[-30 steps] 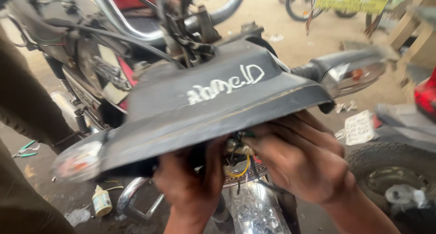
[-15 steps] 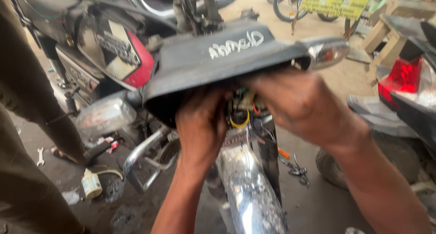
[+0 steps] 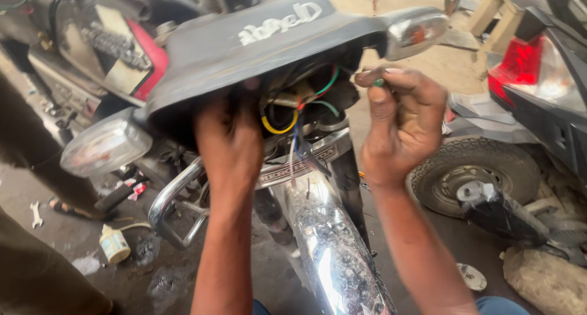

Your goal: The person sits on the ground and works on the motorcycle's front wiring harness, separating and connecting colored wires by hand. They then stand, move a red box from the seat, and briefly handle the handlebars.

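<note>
A black plastic headlight cowl (image 3: 244,52) of a motorcycle fills the top of the head view, with a turn-signal lamp (image 3: 105,145) at its left and another (image 3: 417,32) at its right. Coloured wires (image 3: 293,110), green, yellow, red and blue, hang out of its underside. My left hand (image 3: 227,147) reaches up into the cowl's cavity, fingers hidden inside. My right hand (image 3: 400,125) is held just right of the wires, with thumb and fingers pinching a green wire end (image 3: 379,82). The chrome front mudguard (image 3: 333,254) runs down between my forearms.
A second vehicle with a red tail lamp (image 3: 520,64) and a small tyre (image 3: 474,171) stands at the right. A chrome crash bar (image 3: 174,205), a small white bottle (image 3: 114,244) and a spanner (image 3: 35,213) lie at lower left on the oily floor. Another person's clothed leg (image 3: 36,272) is at far left.
My right hand has come out from under the cowl and moved right, now pinching a green wire. The view has shifted closer and lower; my left hand stays inside the cowl.
</note>
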